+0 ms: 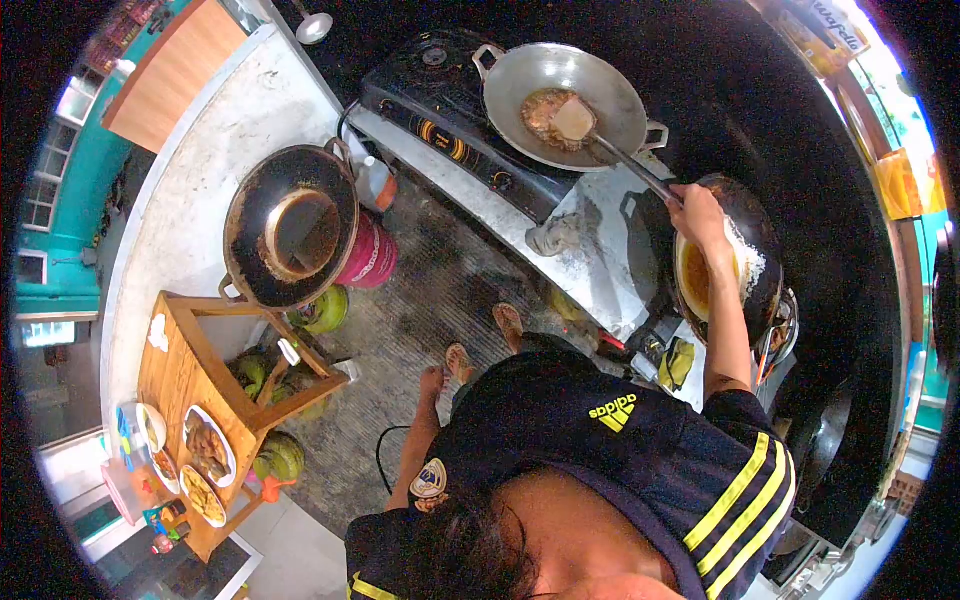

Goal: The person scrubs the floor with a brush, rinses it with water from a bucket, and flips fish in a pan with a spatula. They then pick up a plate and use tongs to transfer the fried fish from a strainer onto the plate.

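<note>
Black short-sleeved shirt with yellow sleeve stripes (540,430), worn by the person: the word "adidas" in yellow, upside down to the camera, beside a yellow three-bar logo (624,409). Yellowish printed packaging (822,38) at upper right: "Wafello". White lettering on a bright pink rounded container (368,252) is too blurred to read.

Well left of the grip (695,212), a blackened wok (303,235) rests at the edge of a pale counter (230,130), a pink container (370,255) and a green gas cylinder (326,311) lower down toward the grip. Left of the grip and farther back, a wooden table (167,375) bears plates (230,468) of food (206,445). Beyond the grip, rightward, is a Wafello box (825,38).
</note>
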`<state>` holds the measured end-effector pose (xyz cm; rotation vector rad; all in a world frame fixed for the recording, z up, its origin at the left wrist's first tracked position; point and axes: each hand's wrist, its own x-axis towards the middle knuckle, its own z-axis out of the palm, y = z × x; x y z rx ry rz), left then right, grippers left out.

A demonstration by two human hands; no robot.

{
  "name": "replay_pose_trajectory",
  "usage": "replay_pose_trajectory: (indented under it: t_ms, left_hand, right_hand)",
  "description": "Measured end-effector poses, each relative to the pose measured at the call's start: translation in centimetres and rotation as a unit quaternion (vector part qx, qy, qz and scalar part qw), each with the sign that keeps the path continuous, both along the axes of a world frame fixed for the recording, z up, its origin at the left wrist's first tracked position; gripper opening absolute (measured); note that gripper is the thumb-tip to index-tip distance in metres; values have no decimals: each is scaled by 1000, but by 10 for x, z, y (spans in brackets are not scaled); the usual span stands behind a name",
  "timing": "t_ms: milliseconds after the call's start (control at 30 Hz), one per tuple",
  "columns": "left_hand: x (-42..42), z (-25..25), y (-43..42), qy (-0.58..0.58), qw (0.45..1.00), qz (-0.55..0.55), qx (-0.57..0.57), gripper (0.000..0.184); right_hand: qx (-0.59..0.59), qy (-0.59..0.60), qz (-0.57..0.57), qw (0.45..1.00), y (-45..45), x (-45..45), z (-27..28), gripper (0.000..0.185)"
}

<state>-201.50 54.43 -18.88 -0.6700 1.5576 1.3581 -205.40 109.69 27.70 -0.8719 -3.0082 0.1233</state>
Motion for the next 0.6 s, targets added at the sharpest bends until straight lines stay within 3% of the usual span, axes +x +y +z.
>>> replay_pose_trajectory:
  t_ms: [100, 200, 300, 400, 500, 600]
  left_hand:
    - [5, -17, -8, 2, 999, -26, -23, 34]
    - [10, 12, -4, 82, 988, -99, -83, 35]
    - [4, 12, -15, -33, 998, -8, 61, 33]
    - [4, -23, -18, -27, 999, -45, 14, 32]
    - [4, 11, -6, 121, 981, -147, -28, 31]
    - [3, 10, 7, 62, 990, -57, -112, 31]
  right_hand:
    - [-13, -4, -11, 1000, 0, -2, -17, 29]
    - [-18, 20, 11, 1000, 16, 0, -50, 30]
    - [-102, 38, -16, 994, 20, 1, -67, 31]
    - [-185, 52, -55, 980, 17, -1, -67, 32]
    - [-229, 65, -65, 969, 8, -1, -55, 33]
    - [-194, 79, -32, 977, 6, 2, -51, 32]
